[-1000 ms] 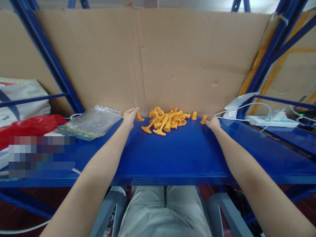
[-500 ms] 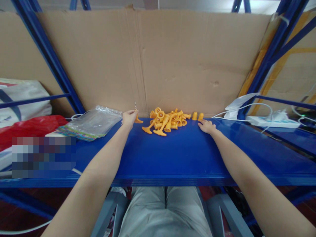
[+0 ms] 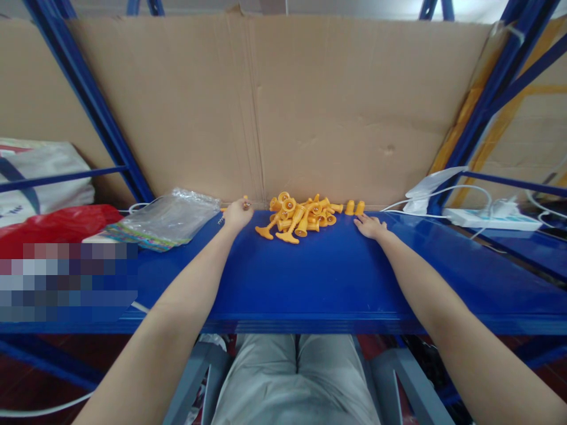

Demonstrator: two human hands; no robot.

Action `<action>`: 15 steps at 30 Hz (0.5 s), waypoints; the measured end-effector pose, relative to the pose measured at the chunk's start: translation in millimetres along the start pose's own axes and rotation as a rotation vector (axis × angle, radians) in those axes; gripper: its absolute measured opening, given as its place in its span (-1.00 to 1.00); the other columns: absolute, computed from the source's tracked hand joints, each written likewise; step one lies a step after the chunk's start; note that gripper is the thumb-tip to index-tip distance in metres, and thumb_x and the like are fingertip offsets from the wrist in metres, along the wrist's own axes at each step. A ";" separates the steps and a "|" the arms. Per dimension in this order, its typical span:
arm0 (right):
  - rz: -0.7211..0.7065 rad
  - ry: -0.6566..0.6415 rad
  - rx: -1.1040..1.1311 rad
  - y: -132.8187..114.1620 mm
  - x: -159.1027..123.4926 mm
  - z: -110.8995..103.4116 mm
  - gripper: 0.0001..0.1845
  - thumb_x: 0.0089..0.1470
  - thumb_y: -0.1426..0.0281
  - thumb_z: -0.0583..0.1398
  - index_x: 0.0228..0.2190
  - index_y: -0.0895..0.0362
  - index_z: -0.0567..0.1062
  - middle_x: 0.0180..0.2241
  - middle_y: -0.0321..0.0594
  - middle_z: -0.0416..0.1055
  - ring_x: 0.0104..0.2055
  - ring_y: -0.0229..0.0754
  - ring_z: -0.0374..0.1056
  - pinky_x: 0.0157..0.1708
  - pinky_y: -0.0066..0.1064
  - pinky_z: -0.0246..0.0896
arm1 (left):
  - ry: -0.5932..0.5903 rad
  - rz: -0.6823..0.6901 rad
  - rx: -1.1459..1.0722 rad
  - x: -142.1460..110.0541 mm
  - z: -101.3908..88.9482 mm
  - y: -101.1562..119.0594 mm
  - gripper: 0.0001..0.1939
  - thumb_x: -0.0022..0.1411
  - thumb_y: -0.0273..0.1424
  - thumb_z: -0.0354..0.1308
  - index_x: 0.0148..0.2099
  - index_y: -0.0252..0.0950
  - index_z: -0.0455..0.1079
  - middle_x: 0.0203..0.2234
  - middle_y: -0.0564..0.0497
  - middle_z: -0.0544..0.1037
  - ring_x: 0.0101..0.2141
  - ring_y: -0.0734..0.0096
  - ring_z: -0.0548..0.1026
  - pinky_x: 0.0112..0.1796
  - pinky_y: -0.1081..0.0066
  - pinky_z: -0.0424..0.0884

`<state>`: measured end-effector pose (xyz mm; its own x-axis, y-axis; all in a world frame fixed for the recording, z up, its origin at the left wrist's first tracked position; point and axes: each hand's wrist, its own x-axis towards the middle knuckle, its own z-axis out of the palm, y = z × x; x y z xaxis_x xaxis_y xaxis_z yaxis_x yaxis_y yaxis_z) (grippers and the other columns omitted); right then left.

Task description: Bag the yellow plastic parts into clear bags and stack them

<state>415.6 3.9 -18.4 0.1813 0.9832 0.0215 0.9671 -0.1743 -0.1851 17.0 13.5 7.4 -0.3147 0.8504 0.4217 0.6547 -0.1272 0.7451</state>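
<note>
My left hand is closed around an orange-handled corkscrew, left of the pile; fingers hide most of it, and a small metal part shows at the fingertips. Just left of that hand, a bit of orange and a shiny spiral peek out, partly covered. Orange plastic corkscrew pieces, T-shaped handles and bell-shaped sleeves, lie heaped in the middle against the cardboard. Right of the heap stand two orange caps upright. My right hand rests palm down with fingers stretched, fingertips close to the nearer cap; contact is unclear.
A blue metal shelf carries everything, backed by a tall cardboard sheet. Clear plastic bags and a red bag lie left. A white power strip with cables sits right, by a blue upright.
My left hand has turned the corkscrew: its metal spiral pointed upward before, and now the handle is mostly hidden in the fingers. My right hand has barely moved.
</note>
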 end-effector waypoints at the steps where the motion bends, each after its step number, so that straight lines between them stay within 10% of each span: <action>1: -0.001 -0.004 -0.001 -0.4 -0.3 -0.3 -0.35 0.29 0.16 -0.24 0.32 0.06 0.08 0.39 -0.16 -0.14 0.40 0.15 -0.18 0.26 0.28 -0.26 | 0.005 0.031 0.132 -1.9 0.1 -0.4 -0.81 0.03 -0.41 0.18 -0.23 -0.22 0.47 -0.26 -0.16 0.62 -0.08 -0.07 0.53 -0.05 0.09 0.35; 15: -0.028 0.016 -0.031 -1.2 -2.3 1.2 -0.36 0.30 0.19 -0.24 0.30 0.12 0.14 0.38 -0.14 -0.10 0.38 0.12 -0.12 0.25 0.24 -0.19 | -0.336 0.061 0.731 -4.4 -3.7 -24.3 -0.41 0.18 -0.53 -0.14 0.23 -0.17 0.32 0.23 -0.15 0.33 0.23 -0.08 0.23 0.13 -0.34 0.10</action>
<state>413.8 1.9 -19.4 0.1570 0.9867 0.0416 0.9768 -0.1490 -0.1537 -0.1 11.0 -10.6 -0.1165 0.9756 0.1862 0.9847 0.0890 0.1498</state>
